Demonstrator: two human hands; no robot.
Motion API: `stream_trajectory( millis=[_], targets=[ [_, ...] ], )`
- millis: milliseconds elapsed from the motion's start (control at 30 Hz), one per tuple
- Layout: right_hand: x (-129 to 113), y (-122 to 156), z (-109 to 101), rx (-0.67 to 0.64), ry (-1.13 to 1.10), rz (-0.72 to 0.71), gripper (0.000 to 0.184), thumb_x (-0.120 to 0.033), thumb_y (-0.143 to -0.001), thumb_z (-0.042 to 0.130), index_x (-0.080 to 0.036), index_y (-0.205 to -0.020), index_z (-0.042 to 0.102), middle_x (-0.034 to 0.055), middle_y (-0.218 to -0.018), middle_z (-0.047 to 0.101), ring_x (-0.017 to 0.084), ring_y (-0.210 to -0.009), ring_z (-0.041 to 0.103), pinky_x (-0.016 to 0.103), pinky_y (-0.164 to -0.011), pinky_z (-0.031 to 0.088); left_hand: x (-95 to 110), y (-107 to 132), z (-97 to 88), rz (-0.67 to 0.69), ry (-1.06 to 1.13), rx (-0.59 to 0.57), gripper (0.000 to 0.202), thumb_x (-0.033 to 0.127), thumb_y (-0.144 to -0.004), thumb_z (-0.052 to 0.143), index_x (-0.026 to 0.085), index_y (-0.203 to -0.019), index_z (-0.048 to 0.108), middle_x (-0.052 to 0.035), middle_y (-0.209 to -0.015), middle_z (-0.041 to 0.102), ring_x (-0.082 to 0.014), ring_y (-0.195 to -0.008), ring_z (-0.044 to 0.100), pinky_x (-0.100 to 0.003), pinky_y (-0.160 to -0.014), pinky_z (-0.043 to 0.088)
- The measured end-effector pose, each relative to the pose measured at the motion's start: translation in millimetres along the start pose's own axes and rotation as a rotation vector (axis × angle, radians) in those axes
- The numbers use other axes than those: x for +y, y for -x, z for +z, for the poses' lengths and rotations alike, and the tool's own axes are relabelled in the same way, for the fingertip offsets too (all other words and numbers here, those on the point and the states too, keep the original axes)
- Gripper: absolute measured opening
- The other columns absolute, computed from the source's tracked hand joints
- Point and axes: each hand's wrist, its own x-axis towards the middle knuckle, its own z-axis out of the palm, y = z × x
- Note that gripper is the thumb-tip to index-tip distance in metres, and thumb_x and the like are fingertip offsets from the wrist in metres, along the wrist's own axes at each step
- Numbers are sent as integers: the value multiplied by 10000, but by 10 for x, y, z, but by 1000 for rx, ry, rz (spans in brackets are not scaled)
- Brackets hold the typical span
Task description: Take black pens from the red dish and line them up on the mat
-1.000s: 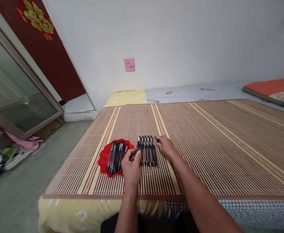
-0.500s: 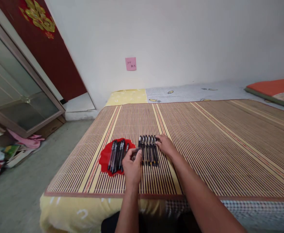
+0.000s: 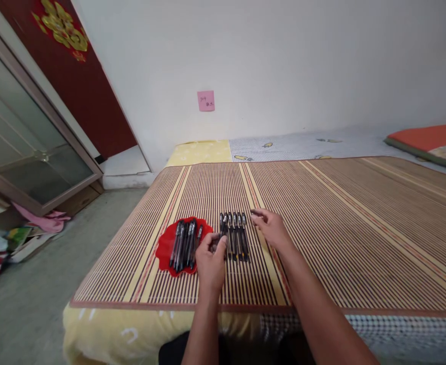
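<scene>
A row of several dark pens (image 3: pixel 236 236) lies side by side on a striped bamboo mat (image 3: pixel 333 228). My left hand (image 3: pixel 210 265) is closed at the row's left end, thumb and fingers pinching a pen (image 3: pixel 215 245) there. My right hand (image 3: pixel 271 228) hovers just right of the row with its fingers curled, and a small dark piece (image 3: pixel 253 212) shows at its fingertips. Left of my left hand, a red scalloped sheet (image 3: pixel 164 249) holds several more dark pens (image 3: pixel 184 243).
The mat covers a bed with a yellow sheet (image 3: pixel 104 332); its front edge is close to me. An orange cushion (image 3: pixel 428 137) lies far right. A pink note (image 3: pixel 206 100) is stuck on the white wall. A glass door (image 3: pixel 21 147) and clutter (image 3: pixel 13 238) are on the floor at left.
My right hand has drawn away from the row's right end, moving right and slightly back with the dark piece. My left hand stays at the row's left end.
</scene>
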Motion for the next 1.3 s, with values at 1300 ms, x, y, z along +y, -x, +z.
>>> stream_trajectory(
  millis=[1300],
  targets=[
    [-199,419,29,-253,-729,182,294,-448,-668,850,-204,-754,710,-30,-691,585,109,-621,483,251,-607,383,-12,182,366,-155,156,-217,376,440,-726,767,176,-914,578,-7,-739,649,-131,-594,594,-219,-538,433]
  ],
)
